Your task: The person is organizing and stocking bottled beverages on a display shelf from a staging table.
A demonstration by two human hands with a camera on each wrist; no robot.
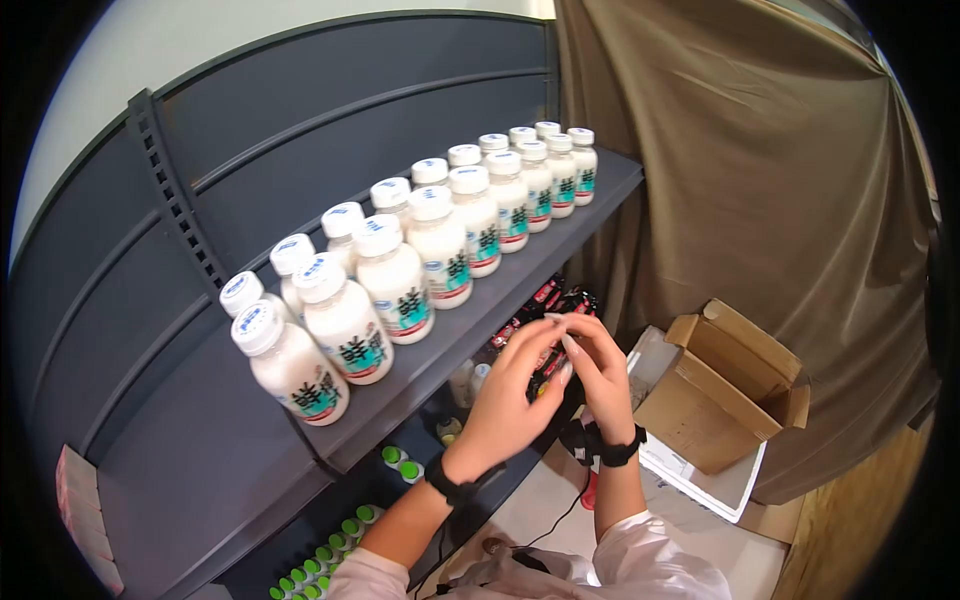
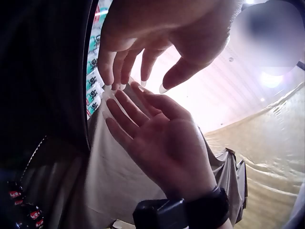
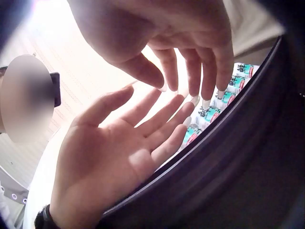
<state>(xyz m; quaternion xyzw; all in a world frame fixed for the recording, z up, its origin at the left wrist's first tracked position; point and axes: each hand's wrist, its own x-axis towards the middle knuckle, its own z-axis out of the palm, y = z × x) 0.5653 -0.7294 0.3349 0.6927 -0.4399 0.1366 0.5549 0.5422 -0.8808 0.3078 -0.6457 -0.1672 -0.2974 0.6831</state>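
Both hands are raised in front of the shelf edge with fingertips meeting, and neither holds anything. My left hand [image 1: 513, 400] has its fingers gently bent toward the right one. My right hand [image 1: 604, 378] mirrors it, palm turned inward, as the right hand [image 2: 164, 140] also shows in the left wrist view. From the right wrist, the left hand [image 3: 114, 148] appears with fingers spread and palm bare. Nearest to them, milk bottles [image 1: 440, 250] with white caps and green-and-red labels stand upright in two rows along the grey shelf [image 1: 190, 480].
Below sit green-capped bottles [image 1: 330, 555] and dark packets with red print [image 1: 545, 292]. On the right, an open cardboard box [image 1: 700, 415] rests in a white foam box [image 1: 740, 500]. A brown curtain [image 1: 760, 200] hangs behind. A black cable [image 1: 570, 505] runs across the floor.
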